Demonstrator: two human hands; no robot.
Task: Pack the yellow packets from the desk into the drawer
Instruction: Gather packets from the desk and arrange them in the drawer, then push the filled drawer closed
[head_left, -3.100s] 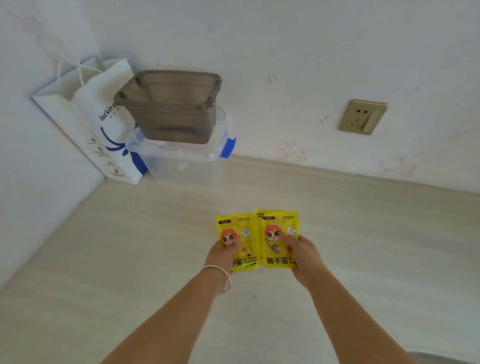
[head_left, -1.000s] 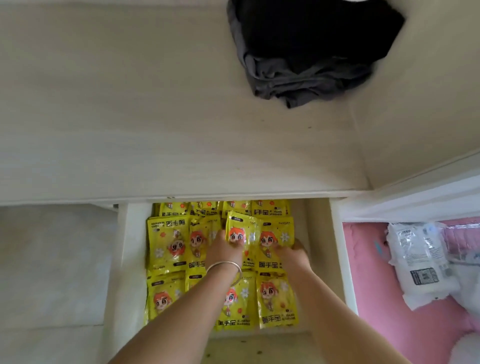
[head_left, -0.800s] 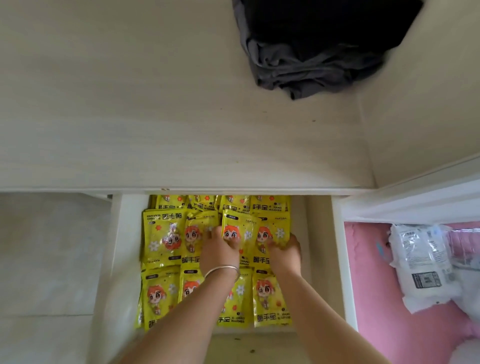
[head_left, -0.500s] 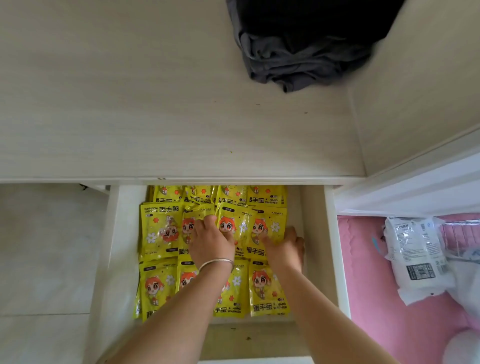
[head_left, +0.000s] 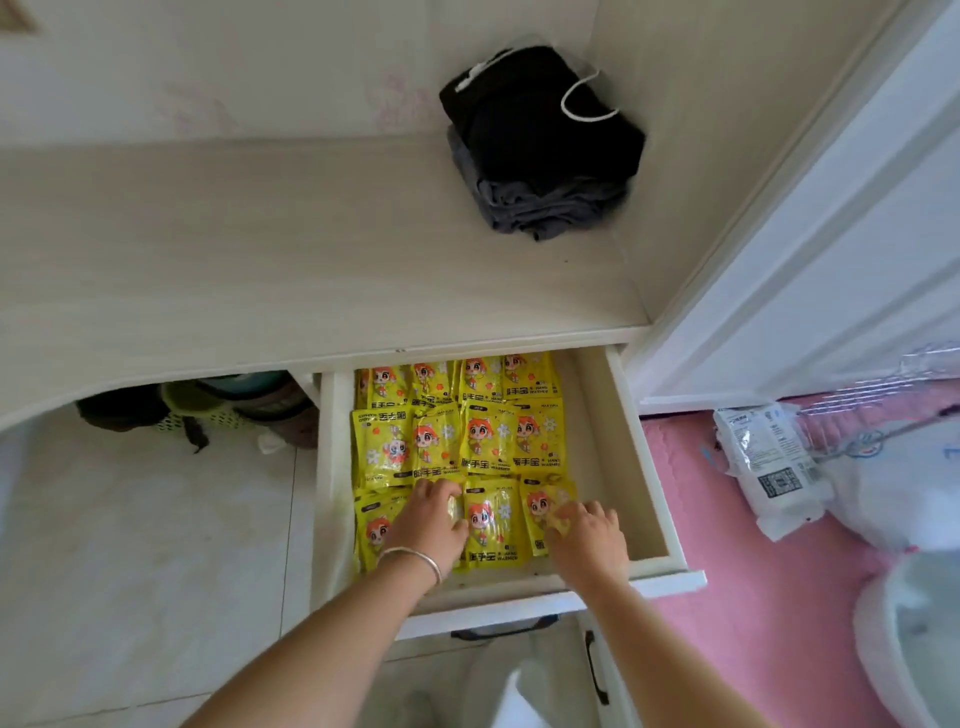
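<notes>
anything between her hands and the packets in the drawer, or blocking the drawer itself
Nothing visible does. The drawer is pulled open, and the left hand and right hand rest directly on the front row of yellow packets.

**Readable print in the open drawer**

The yellow packets (head_left: 488, 441) in the drawer (head_left: 649, 493) carry large dark Chinese characters along one end, with "HAND WARMER" in small capitals beside them, legible on a packet in the back row (head_left: 527, 382). The white pouch (head_left: 769, 467) on the pink surface bears a square code; its other print is too small to read.
</notes>
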